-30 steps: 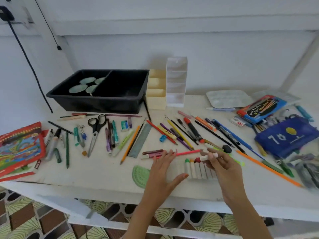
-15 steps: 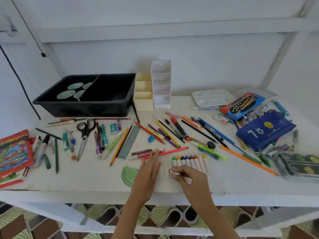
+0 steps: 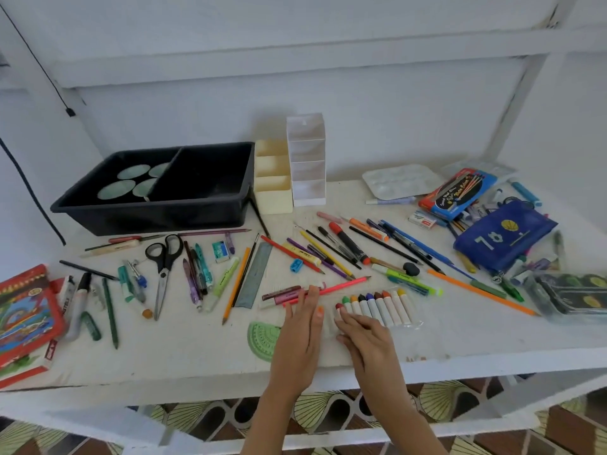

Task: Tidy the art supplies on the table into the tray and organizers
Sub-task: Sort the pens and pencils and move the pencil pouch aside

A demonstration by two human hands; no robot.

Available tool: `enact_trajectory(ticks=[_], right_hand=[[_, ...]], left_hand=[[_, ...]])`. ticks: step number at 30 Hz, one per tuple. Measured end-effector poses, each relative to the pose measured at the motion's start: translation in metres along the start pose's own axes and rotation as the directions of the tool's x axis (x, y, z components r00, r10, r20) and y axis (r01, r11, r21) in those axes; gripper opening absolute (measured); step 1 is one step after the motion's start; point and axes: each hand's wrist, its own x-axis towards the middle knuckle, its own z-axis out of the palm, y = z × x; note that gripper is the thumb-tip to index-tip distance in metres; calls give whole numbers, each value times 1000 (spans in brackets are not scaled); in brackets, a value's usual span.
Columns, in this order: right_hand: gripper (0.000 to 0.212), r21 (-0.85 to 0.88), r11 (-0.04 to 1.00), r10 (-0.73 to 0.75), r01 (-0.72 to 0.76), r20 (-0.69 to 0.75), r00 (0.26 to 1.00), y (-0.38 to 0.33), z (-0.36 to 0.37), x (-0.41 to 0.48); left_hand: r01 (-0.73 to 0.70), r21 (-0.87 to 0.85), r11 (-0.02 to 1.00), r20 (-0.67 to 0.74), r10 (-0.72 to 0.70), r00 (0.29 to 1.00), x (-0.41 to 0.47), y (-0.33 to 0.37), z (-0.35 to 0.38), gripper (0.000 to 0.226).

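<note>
Left hand flat, right hand resting loose straight fingers on the crayons at one o'clock, neither gripping: probably best to square the row, then carry it to the tray at ten.

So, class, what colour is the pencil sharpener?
Blue; the head view shows the pencil sharpener best.

Two bare hands on bare forearms, seen from above.

The left hand and right hand are slim, with narrow wrists and long, thin fingers. The left forearm and right forearm show uncovered down to the bottom edge of the view. The nails look short, and one on the right hand is pale at its tip. A small orange spot lies at a left fingertip; whether it is nail paint cannot be told.
</note>
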Motion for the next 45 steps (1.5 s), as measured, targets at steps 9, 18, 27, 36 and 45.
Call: enact_trajectory(ticks=[9,18,27,36,45], right_hand=[[40,-204,977,68,-55,59,996,-15,1,0],[50,-401,915,109,-41,148,983,-24,3,-2],[55,-391,910,223,-137,182,958,-33,3,-9],[57,-81,975,223,-209,238,946,-21,-32,6],[33,-30,923,383,-385,-46,923,70,-117,58]], left_hand=[[-50,74,996,6,49,999,0,0,1,46],[-83,209,974,8,83,997,2,-11,7,52],[-95,234,967,2,97,995,1,-15,10,53],[-73,41,997,-123,77,989,9,8,10,48],[-8,-388,922,-89,-29,996,60,111,67,30]])
